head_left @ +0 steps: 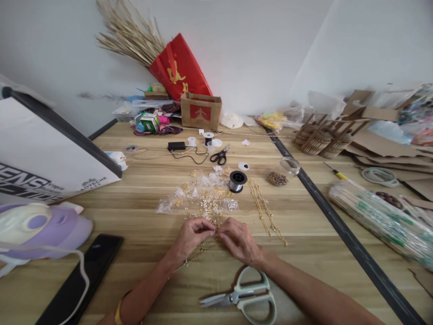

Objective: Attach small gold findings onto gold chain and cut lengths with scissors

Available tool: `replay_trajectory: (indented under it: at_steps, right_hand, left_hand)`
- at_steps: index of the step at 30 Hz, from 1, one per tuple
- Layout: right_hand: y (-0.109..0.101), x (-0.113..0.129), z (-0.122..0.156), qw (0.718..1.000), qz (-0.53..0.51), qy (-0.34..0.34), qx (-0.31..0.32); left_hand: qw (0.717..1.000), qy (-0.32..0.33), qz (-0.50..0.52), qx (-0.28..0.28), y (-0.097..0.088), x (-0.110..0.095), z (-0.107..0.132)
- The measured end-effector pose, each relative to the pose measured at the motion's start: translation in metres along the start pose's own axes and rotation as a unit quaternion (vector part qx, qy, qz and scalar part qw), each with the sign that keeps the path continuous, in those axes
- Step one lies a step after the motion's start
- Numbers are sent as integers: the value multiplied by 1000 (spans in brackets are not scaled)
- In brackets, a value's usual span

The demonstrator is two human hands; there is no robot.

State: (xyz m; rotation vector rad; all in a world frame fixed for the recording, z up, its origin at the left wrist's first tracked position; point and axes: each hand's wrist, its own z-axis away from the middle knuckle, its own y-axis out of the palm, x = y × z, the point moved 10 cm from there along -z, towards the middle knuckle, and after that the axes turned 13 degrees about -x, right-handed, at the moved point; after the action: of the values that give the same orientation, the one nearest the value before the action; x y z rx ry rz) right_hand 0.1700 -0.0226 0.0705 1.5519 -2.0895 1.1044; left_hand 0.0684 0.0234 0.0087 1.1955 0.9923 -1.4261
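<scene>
My left hand (196,232) and my right hand (239,239) meet at the middle of the table, thumb and fingers of each pinched together. Between the fingertips is the end of a thin gold beaded chain (203,247), which trails down and left under my left wrist. The fingertips hide its exact end. Just beyond lies a pile of small gold and clear beads (211,203), partly in plastic bags. A spool of silver wire (237,181) stands behind the pile. To the right rests a longer gold chain (262,205). Large pale-handled scissors (241,295) lie open below my right hand.
Black-handled scissors (220,155) and a black adapter (176,146) lie farther back. A clear jar (280,174) of brown beads is on its side at right. A black phone (84,275) and a purple-white device (50,228) sit at left. Bundled sticks (379,216) lie at right.
</scene>
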Motion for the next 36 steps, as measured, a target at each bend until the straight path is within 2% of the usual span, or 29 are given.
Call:
replay_trajectory:
  at_steps: [36]
  right_hand:
    - [0, -1, 1, 1000, -1, 3, 0]
  left_hand:
    - [997, -60, 47, 6, 3, 6, 1]
